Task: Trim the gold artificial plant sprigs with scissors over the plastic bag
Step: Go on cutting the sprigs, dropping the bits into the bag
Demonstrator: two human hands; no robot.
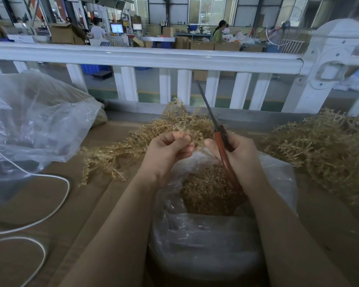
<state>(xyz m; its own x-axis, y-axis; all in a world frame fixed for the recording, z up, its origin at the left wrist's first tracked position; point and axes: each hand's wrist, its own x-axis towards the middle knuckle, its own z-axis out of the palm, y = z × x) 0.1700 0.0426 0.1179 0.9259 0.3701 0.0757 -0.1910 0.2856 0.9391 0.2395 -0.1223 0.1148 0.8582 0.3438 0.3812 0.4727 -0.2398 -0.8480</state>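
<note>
A: Centre frame, your left hand (170,149) pinches a gold sprig (197,136), fingers curled tight, above the plastic bag (278,179) at lower centre.

B: Right of it, your right hand (239,154) grips the scissors (220,139), blades together, tip pointing up.

A: Your fingertips sit near the blades; a hurried snip could nick them.

B: Drift sideways and trimmings may miss the bag.

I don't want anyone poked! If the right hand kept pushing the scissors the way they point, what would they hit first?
Probably the white fence. The right hand holds the scissors with the tip pointing up and away, past the gold sprigs. Depth is hard to judge, so the tip may brush sprigs first.
</note>
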